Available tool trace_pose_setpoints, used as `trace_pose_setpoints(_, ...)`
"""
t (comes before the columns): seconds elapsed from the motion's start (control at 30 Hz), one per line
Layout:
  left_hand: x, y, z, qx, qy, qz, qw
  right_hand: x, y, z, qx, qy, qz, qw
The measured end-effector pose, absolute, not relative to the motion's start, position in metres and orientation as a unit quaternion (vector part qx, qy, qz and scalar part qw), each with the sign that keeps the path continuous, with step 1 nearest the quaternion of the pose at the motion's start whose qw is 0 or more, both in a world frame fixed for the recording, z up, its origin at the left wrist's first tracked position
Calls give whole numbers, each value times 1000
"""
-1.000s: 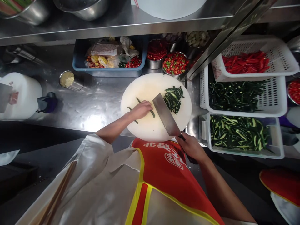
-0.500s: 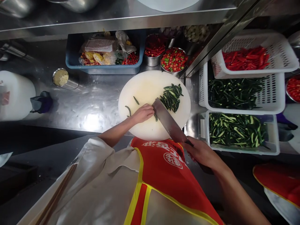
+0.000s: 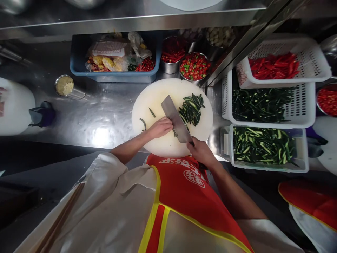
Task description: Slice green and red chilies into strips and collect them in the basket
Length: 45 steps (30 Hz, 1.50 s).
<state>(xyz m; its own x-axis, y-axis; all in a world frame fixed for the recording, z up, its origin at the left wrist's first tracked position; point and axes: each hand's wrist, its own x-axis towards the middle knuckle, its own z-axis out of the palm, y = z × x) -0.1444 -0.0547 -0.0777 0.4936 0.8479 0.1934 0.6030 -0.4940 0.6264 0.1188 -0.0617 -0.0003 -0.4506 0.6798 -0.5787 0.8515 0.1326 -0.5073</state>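
Note:
On the round white cutting board (image 3: 160,88), my left hand (image 3: 161,128) has its fingers curled down on a green chili pepper (image 3: 175,133), only part of which shows. My right hand (image 3: 201,151) grips the handle of a cleaver (image 3: 174,119). Its broad blade lies slantwise over the board, right beside my left fingertips. A pile of sliced green chilies (image 3: 191,109) sits to the right of the blade. Two loose pieces, one a green chili (image 3: 152,112), lie left of my left hand.
Behind the board stand a blue tub (image 3: 113,74) of bagged food and metal pots, one of chopped chilies (image 3: 194,66). White baskets (image 3: 273,123) and a clear bin (image 3: 271,167) of chilies are at right. A metal cup (image 3: 68,87) stands left. Another person's red apron (image 3: 310,196) shows lower right.
The cleaver has slid forward and to the left across the board, with my right hand moving up closer to it. My left hand stays on the chili.

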Motion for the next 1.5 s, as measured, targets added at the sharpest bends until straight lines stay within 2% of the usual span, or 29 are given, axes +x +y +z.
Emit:
trace_pose_setpoints(0.13,-147,-56,-70,830,433,245,252,106,-52,-9,538,694,-475,54)
trace_pose_setpoints(0.23,-171,-52,-63,799,498,249,228,122,-57,1,551,688,-471,37)
trace_pose_setpoints(0.33,-210,-42,-58,765,579,213,185,145,-72,15,533,699,-474,61)
trace_pose_setpoints(0.43,-238,-36,-58,772,587,148,192,162,-88,21,490,685,-528,106)
trace_pose_setpoints(0.53,-233,-41,-58,782,575,135,200,168,-96,17,494,660,-554,114)
trace_pose_setpoints(0.77,-165,-68,-63,841,462,156,236,156,-91,13,538,677,-497,77)
trace_pose_setpoints(1.0,-154,-72,-67,837,462,187,225,160,-85,37,505,648,-554,133)
trace_pose_setpoints(1.13,-155,-72,-68,831,465,192,239,155,-78,35,496,673,-529,149)
trace_pose_setpoints(1.27,-149,-73,-71,835,465,182,231,125,-71,8,497,723,-467,108)
trace_pose_setpoints(1.4,-152,-76,-68,843,461,171,220,108,-63,-8,507,703,-493,72)
trace_pose_setpoints(1.5,-183,-82,-55,811,522,172,201,119,-64,-3,515,705,-482,63)
